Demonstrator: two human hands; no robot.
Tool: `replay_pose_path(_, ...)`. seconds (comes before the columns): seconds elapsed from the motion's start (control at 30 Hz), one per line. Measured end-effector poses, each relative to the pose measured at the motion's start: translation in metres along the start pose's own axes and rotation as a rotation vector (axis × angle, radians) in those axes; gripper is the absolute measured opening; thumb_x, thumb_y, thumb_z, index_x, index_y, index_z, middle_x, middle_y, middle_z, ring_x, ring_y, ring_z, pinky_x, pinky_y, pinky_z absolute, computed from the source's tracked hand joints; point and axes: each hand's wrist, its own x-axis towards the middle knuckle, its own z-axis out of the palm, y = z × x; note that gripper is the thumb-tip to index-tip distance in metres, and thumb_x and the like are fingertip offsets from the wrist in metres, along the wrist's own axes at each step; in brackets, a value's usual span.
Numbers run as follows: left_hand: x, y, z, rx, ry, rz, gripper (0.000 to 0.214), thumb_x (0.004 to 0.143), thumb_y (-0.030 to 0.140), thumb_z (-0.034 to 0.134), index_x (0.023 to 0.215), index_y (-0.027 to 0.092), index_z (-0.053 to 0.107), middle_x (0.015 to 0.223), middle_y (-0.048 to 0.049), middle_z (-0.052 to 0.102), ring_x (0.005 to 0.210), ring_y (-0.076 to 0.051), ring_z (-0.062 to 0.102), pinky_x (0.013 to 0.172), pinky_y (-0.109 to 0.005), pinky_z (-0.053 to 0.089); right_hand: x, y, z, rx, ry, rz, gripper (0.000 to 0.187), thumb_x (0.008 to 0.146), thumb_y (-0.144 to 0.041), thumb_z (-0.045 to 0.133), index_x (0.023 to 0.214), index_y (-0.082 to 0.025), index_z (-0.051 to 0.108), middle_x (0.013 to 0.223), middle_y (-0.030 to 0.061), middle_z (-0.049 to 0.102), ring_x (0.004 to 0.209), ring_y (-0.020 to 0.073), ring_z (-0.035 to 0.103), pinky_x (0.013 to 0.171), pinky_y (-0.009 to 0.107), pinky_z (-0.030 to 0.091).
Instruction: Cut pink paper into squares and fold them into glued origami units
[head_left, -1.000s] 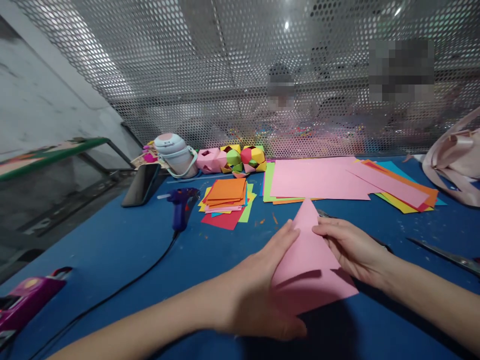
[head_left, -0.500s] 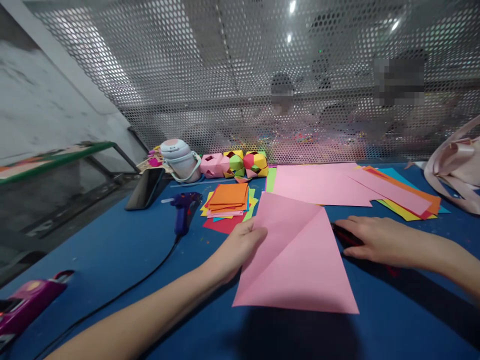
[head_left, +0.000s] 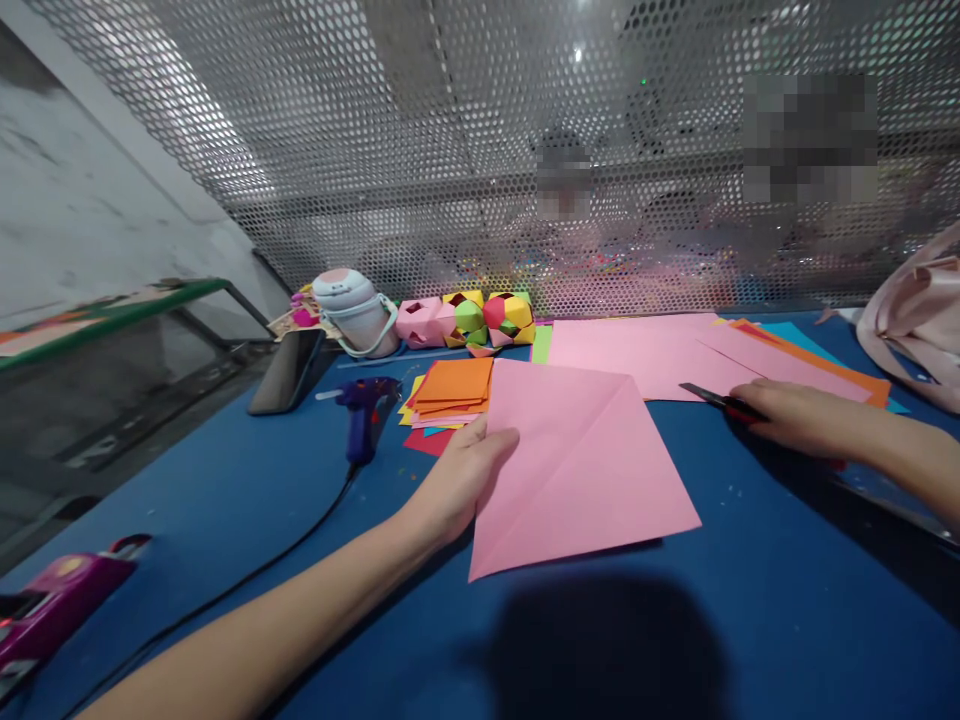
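My left hand [head_left: 471,470] pinches the left edge of a pink paper sheet [head_left: 581,460], thumb on top. A diagonal crease runs across the sheet, which is held tilted a little above the blue table [head_left: 420,620]. Over to the right, my right hand [head_left: 787,412] is closed around a utility knife [head_left: 709,394] with a dark blade and a black and red handle. Its blade points left, near the front edge of the larger pink sheets [head_left: 630,355]. Part of the handle is hidden by my fingers.
Left of the paper are a stack of small coloured squares [head_left: 454,383], a blue glue gun [head_left: 364,420] with its cord, and a phone [head_left: 289,372]. Folded paper shapes [head_left: 465,318] and a white flask [head_left: 356,310] stand behind. A purple power strip [head_left: 64,605] lies at left, a pink bag [head_left: 919,330] at right.
My right hand has lifted the knife off the table and moved it right and away from me. The pink sheet in my left hand has shifted slightly left, its right corner rising.
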Motion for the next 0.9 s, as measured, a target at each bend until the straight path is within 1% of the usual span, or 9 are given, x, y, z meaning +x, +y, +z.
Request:
replay_pose_path(0.1, -0.001, -0.001, 0.001, -0.033, -0.011, 0.024, 0.032, 0.072, 0.023, 0.061, 0.102, 0.012, 0.064, 0.085, -0.0081, 0.073, 0.073, -0.024, 0.068, 0.067, -0.033, 0.053, 0.002, -0.03, -0.007, 0.251, 0.193, 0.06, 0.039, 0.078, -0.039, 0.054, 0.104, -0.011, 0.063, 0.11, 0.0196, 0.063, 0.103, 0.0343, 0.057, 0.088, 0.046, 0.043)
replay_pose_path(0.17, -0.002, -0.001, 0.002, -0.048, -0.025, 0.06, 0.032, 0.072, 0.024, 0.062, 0.102, 0.012, 0.064, 0.088, -0.0088, 0.072, 0.075, -0.024, 0.068, 0.069, -0.034, 0.053, 0.002, -0.061, -0.006, 0.672, 0.242, 0.161, 0.046, 0.079, -0.047, 0.056, 0.113, -0.016, 0.058, 0.112, 0.0141, 0.064, 0.099, 0.0285, 0.061, 0.087, 0.042, 0.046)
replay_pose_path(0.27, -0.005, -0.001, 0.004, -0.065, -0.02, 0.091, 0.032, 0.073, 0.025, 0.063, 0.102, 0.012, 0.064, 0.09, -0.009, 0.072, 0.076, -0.024, 0.068, 0.07, -0.034, 0.053, 0.0, -0.101, 0.004, 1.322, 0.003, 0.186, 0.035, 0.077, -0.044, 0.062, 0.099, -0.018, 0.062, 0.1, 0.0113, 0.069, 0.086, 0.0225, 0.065, 0.074, 0.034, 0.052)
replay_pose_path(0.33, -0.008, 0.001, 0.007, -0.094, -0.008, 0.082, 0.031, 0.072, 0.024, 0.064, 0.101, 0.012, 0.064, 0.091, -0.0091, 0.072, 0.075, -0.023, 0.068, 0.07, -0.034, 0.053, -0.002, -0.114, 0.012, 1.534, -0.119, 0.188, 0.02, 0.072, -0.033, 0.068, 0.082, -0.017, 0.062, 0.082, 0.0064, 0.07, 0.072, 0.0177, 0.065, 0.066, 0.029, 0.051)
replay_pose_path(0.43, -0.008, 0.003, 0.009, -0.143, 0.014, 0.043, 0.03, 0.071, 0.019, 0.064, 0.1, 0.011, 0.064, 0.092, -0.0094, 0.072, 0.073, -0.022, 0.069, 0.069, -0.032, 0.053, -0.005, -0.113, 0.015, 1.572, -0.147, 0.217, 0.013, 0.063, -0.018, 0.071, 0.067, -0.017, 0.058, 0.059, -0.0023, 0.063, 0.054, 0.0112, 0.059, 0.055, 0.023, 0.048)
replay_pose_path(0.53, -0.002, 0.0, 0.007, -0.157, -0.021, 0.037, 0.033, 0.07, 0.016, 0.064, 0.103, 0.012, 0.063, 0.096, -0.0094, 0.072, 0.075, -0.02, 0.068, 0.068, -0.029, 0.053, -0.004, -0.101, 0.013, 1.442, -0.132, 0.194, 0.011, 0.061, -0.014, 0.069, 0.066, -0.017, 0.059, 0.059, -0.0035, 0.064, 0.053, 0.0109, 0.059, 0.051, 0.022, 0.045)
replay_pose_path(0.67, 0.011, -0.01, -0.001, -0.077, -0.068, 0.11, 0.038, 0.069, 0.018, 0.068, 0.107, 0.013, 0.061, 0.098, -0.0096, 0.071, 0.079, -0.02, 0.068, 0.072, -0.03, 0.052, 0.0, -0.094, 0.02, 1.349, -0.116, 0.159, 0.01, 0.064, -0.018, 0.069, 0.067, -0.015, 0.06, 0.062, -0.0019, 0.065, 0.057, 0.0132, 0.061, 0.053, 0.024, 0.047)
replay_pose_path(0.8, 0.017, -0.014, -0.007, 0.062, -0.046, 0.12, 0.035, 0.066, 0.015, 0.069, 0.1, 0.013, 0.063, 0.089, -0.007, 0.072, 0.075, -0.019, 0.068, 0.071, -0.03, 0.052, 0.002, -0.099, 0.034, 1.514, -0.039, 0.208, 0.024, 0.064, -0.026, 0.074, 0.083, -0.015, 0.062, 0.073, 0.0021, 0.07, 0.063, 0.017, 0.065, 0.056, 0.027, 0.051)
replay_pose_path(0.9, 0.016, -0.013, -0.007, 0.165, -0.091, 0.145, 0.033, 0.066, 0.016, 0.068, 0.098, 0.016, 0.063, 0.087, -0.0048, 0.072, 0.075, -0.019, 0.067, 0.071, -0.03, 0.051, 0.002, -0.104, 0.037, 1.644, -0.006, 0.228, 0.036, 0.066, -0.028, 0.075, 0.097, -0.018, 0.061, 0.087, 0.0053, 0.072, 0.068, 0.0185, 0.067, 0.061, 0.029, 0.054)
